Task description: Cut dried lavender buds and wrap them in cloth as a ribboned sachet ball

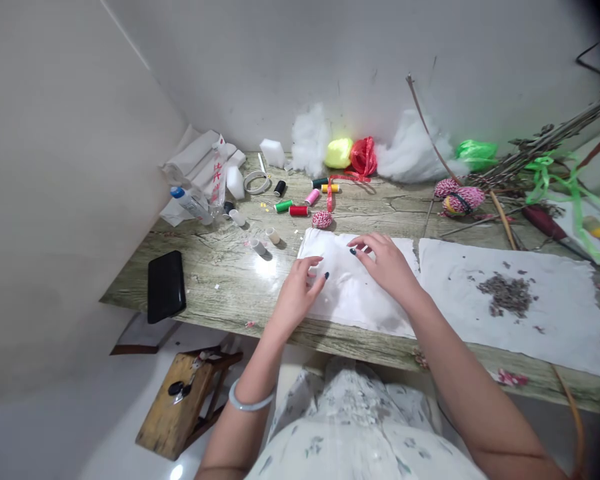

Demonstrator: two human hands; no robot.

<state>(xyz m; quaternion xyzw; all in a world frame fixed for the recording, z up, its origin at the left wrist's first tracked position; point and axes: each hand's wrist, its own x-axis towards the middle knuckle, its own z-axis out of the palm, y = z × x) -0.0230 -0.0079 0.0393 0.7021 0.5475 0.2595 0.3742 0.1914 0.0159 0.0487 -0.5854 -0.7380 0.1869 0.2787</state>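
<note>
A white cloth [320, 308] lies on the wooden table in front of me, with a thin layer of white fluffy stuffing [353, 283] on it. My left hand [300, 288] is over the cloth's left side, fingers curved and apart, holding nothing that I can see. Over its upper part, my right hand [383, 263] bends its fingers loosely, thumb apart from them. Whether the fingertips touch the stuffing I cannot tell. To the right a second white cloth [450, 313] bears a heap of dry grey-brown plant bits [507, 295].
Thread spools [299, 211], a red-and-white string ball [322, 219] and small cups [273, 235] lie beyond the cloth. Stuffing clumps [413, 150] stand by the wall. Dry twigs [545, 147] fill the right back. A black phone [166, 287] lies left; a wooden stool [173, 400] stands below.
</note>
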